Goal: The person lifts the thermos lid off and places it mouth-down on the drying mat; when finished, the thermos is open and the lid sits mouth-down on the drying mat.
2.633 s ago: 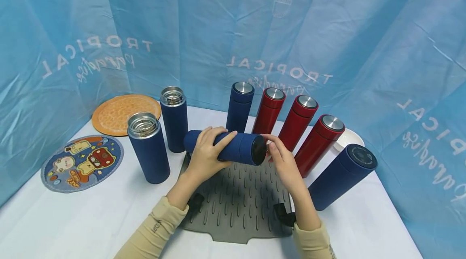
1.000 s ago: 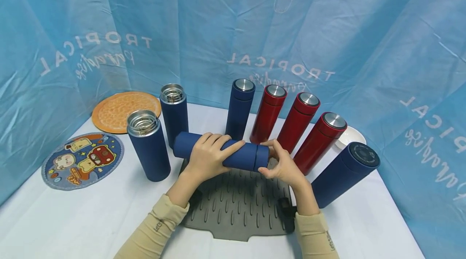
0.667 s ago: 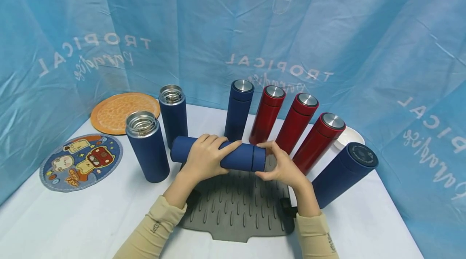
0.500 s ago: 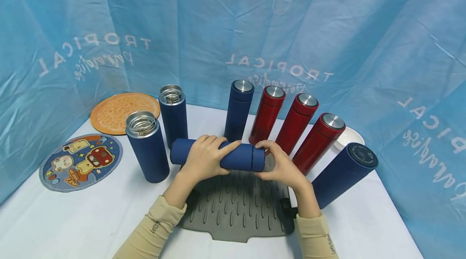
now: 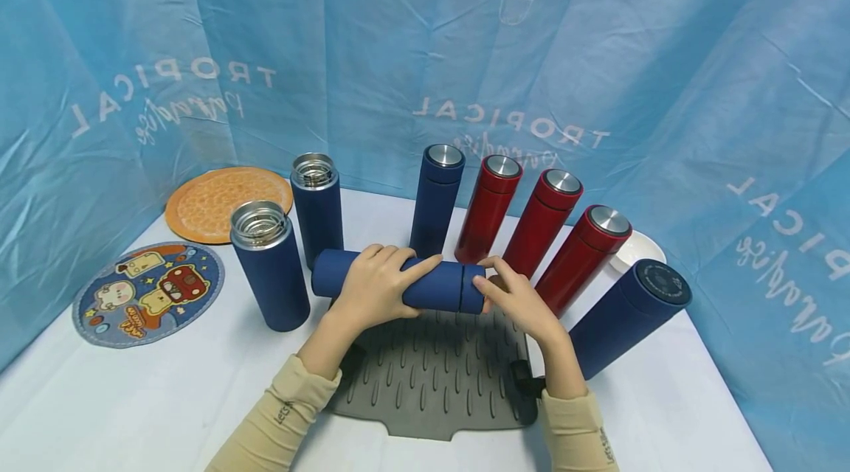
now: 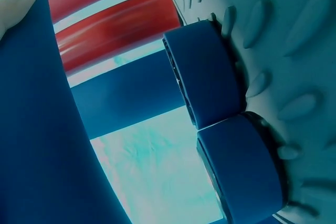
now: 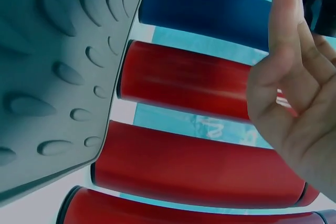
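Note:
My left hand [image 5: 375, 287] grips a blue thermos [image 5: 434, 286] round its body and holds it lying level above the grey ridged mat. At its right end, my right hand [image 5: 521, 301] has the thumb and fingers on the thermos lid [image 5: 473, 290]; a thin seam shows between lid and body. In the right wrist view the thumb stands straight beside the lid's dark end, other fingers partly hidden behind. Two loose blue lids, one [image 6: 205, 74] and another [image 6: 244, 169], rest at the mat's edge in the left wrist view, hidden in the head view.
Two lidless blue thermoses [image 5: 271, 273] [image 5: 317, 214] stand left, near a cartoon mat [image 5: 149, 295] and orange round mat [image 5: 226, 199]. Behind and right stand a capped blue thermos [image 5: 434, 206], three red ones [image 5: 584, 258] and a dark-topped blue one [image 5: 624, 324]. The grey mat [image 5: 425, 391] lies in front.
The held thermos has swung so its lid end points right instead of towards me, and shifted slightly left. My right thumb has moved from under the lid up onto its near side.

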The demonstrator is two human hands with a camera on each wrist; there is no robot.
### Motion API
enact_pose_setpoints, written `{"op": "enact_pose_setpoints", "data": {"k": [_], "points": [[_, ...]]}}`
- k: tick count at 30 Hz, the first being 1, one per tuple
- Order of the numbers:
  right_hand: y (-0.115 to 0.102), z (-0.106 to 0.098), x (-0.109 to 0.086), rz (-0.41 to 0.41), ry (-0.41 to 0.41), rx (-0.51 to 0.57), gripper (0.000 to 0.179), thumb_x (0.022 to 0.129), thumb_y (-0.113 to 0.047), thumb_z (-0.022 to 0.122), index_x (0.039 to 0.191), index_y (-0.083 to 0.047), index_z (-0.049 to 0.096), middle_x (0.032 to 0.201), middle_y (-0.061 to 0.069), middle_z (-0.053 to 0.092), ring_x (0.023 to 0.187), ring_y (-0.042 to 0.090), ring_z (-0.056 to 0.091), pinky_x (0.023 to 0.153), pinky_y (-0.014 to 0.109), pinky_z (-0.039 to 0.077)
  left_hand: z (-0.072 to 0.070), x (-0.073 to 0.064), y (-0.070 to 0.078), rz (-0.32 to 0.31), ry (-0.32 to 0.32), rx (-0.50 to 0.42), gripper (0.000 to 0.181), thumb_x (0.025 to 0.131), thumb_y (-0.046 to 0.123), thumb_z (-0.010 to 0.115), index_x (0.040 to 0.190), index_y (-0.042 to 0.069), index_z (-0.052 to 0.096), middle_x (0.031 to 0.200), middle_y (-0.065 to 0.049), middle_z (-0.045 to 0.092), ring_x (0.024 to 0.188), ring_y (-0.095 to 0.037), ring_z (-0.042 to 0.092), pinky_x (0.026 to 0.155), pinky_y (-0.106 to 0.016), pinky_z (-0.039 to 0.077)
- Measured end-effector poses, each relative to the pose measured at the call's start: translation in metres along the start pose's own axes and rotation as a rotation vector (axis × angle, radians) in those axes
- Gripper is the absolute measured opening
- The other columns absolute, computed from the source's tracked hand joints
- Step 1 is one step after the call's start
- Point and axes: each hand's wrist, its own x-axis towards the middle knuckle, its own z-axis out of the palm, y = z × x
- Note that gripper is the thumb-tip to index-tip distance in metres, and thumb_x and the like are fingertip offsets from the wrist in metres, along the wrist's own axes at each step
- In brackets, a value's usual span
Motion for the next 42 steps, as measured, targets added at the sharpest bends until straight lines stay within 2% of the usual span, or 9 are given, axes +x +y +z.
{"op": "enact_pose_setpoints", "data": {"k": [9, 15, 20, 24, 28, 30, 33, 37, 42], "points": [[0.0025, -0.0026, -0.0021, -0.066, -0.051, 0.127, 0.047, 0.087, -0.031, 0.059, 0.128, -0.022, 0.039, 0.113, 0.013, 0.057, 0.099, 0.027, 0.058, 0.084, 0.044, 0.048, -0.0030, 0.0006, -0.0010, 0.010, 0.010, 0.035, 0.088, 0.050, 0.060, 0.081, 0.129, 0.029, 0.054, 0.102, -0.006, 0.065, 0.088, -0.024, 0.062, 0.081, -0.039, 0.048], [0.0041, -0.0013, -0.0021, -0.124, -0.023, 0.068, 0.075, 0.077, -0.029, 0.071, 0.139, -0.025, 0.029, 0.126, 0.012, 0.046, 0.107, 0.028, 0.052, 0.086, 0.039, 0.047, -0.0047, -0.0005, -0.0014, 0.006, -0.017, 0.049, 0.088, 0.052, 0.061, 0.080, 0.129, 0.030, 0.053, 0.103, -0.006, 0.065, 0.089, -0.023, 0.062, 0.082, -0.038, 0.048], [0.0040, 0.0012, 0.0004, -0.174, -0.003, 0.037, 0.094, 0.071, -0.025, 0.077, 0.145, -0.028, 0.019, 0.131, 0.012, 0.038, 0.112, 0.031, 0.048, 0.087, 0.043, 0.047, -0.0047, -0.0011, -0.0029, -0.004, -0.026, 0.043, 0.088, 0.052, 0.062, 0.080, 0.130, 0.030, 0.053, 0.103, -0.006, 0.065, 0.089, -0.023, 0.062, 0.082, -0.038, 0.048], [0.0010, 0.0022, 0.0007, -0.115, 0.021, 0.020, 0.076, 0.084, -0.036, 0.063, 0.145, -0.029, 0.018, 0.131, 0.013, 0.042, 0.110, 0.031, 0.051, 0.086, 0.047, 0.048, -0.0044, -0.0012, -0.0045, -0.008, -0.003, 0.034, 0.089, 0.051, 0.061, 0.080, 0.129, 0.030, 0.053, 0.102, -0.006, 0.065, 0.089, -0.023, 0.063, 0.081, -0.038, 0.049], [-0.0031, 0.0035, -0.0005, -0.010, 0.057, 0.021, 0.045, 0.096, -0.042, 0.040, 0.134, -0.017, 0.041, 0.102, 0.014, 0.061, 0.087, 0.030, 0.061, 0.076, 0.044, 0.050, -0.0040, -0.0010, -0.0052, 0.001, 0.020, 0.031, 0.088, 0.050, 0.061, 0.080, 0.128, 0.029, 0.054, 0.101, -0.006, 0.065, 0.087, -0.023, 0.063, 0.079, -0.038, 0.049], [-0.0039, 0.0039, -0.0001, 0.016, 0.067, 0.027, 0.041, 0.097, -0.040, 0.039, 0.124, -0.010, 0.049, 0.083, 0.013, 0.062, 0.076, 0.030, 0.061, 0.070, 0.040, 0.049, -0.0038, -0.0009, -0.0052, 0.004, 0.022, 0.030, 0.088, 0.051, 0.060, 0.080, 0.128, 0.029, 0.054, 0.101, -0.006, 0.065, 0.087, -0.023, 0.063, 0.079, -0.038, 0.049], [-0.0043, 0.0033, 0.0003, 0.023, 0.053, 0.062, 0.037, 0.096, -0.036, 0.044, 0.121, -0.008, 0.050, 0.074, 0.015, 0.060, 0.071, 0.027, 0.058, 0.066, 0.035, 0.046, -0.0037, -0.0005, -0.0050, 0.006, 0.016, 0.030, 0.088, 0.051, 0.061, 0.080, 0.129, 0.030, 0.054, 0.101, -0.005, 0.065, 0.087, -0.023, 0.062, 0.080, -0.038, 0.049], [-0.0035, 0.0002, -0.0020, -0.011, 0.009, 0.096, 0.042, 0.091, -0.033, 0.053, 0.128, -0.014, 0.045, 0.095, 0.017, 0.059, 0.084, 0.025, 0.058, 0.072, 0.038, 0.048, -0.0042, -0.0003, -0.0047, 0.004, 0.011, 0.026, 0.088, 0.051, 0.060, 0.081, 0.129, 0.030, 0.054, 0.102, -0.006, 0.064, 0.088, -0.023, 0.062, 0.081, -0.038, 0.048], [-0.0034, -0.0020, -0.0034, -0.077, -0.023, 0.109, 0.065, 0.080, -0.030, 0.068, 0.136, -0.024, 0.037, 0.124, 0.014, 0.046, 0.103, 0.028, 0.053, 0.082, 0.039, 0.049, -0.0048, -0.0011, -0.0050, 0.000, 0.006, 0.029, 0.087, 0.051, 0.059, 0.081, 0.128, 0.029, 0.054, 0.102, -0.006, 0.065, 0.088, -0.023, 0.062, 0.081, -0.038, 0.048]]}}
